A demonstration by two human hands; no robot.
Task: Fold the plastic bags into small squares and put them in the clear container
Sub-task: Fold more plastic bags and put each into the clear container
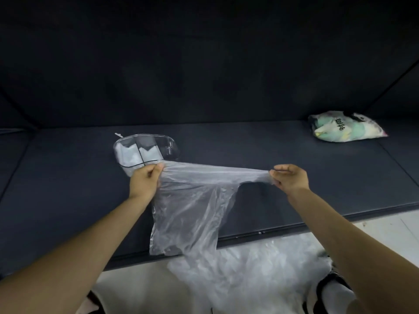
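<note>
Thin, clear plastic stretches between the person's two hands: a crinkled plastic bag held up over a dark padded mat. Its top edge is pulled into a taut, gathered band, and the rest hangs down in a loose, wrinkled sheet whose lower end reaches the near edge of the mat. The left hand pinches the left end of that band between thumb and curled fingers, and the right hand pinches the right end the same way, the film bunched to a narrow twist at its fingertips. Just beyond the left hand, on the far left part of the mat, sits the clear container, a rounded, glossy box split by dark dividers into compartments. Pale folded plastic fills the two left compartments, and the right one looks dark, though I cannot tell through the glare whether anything lies in it. On the pale floor in front of the mat, a soft, frosty heap of clear bags lies spread out. Far off to the right, well apart from everything else, a printed bag in white, mint green and black lies stuffed and lumpy on the mat.
</note>
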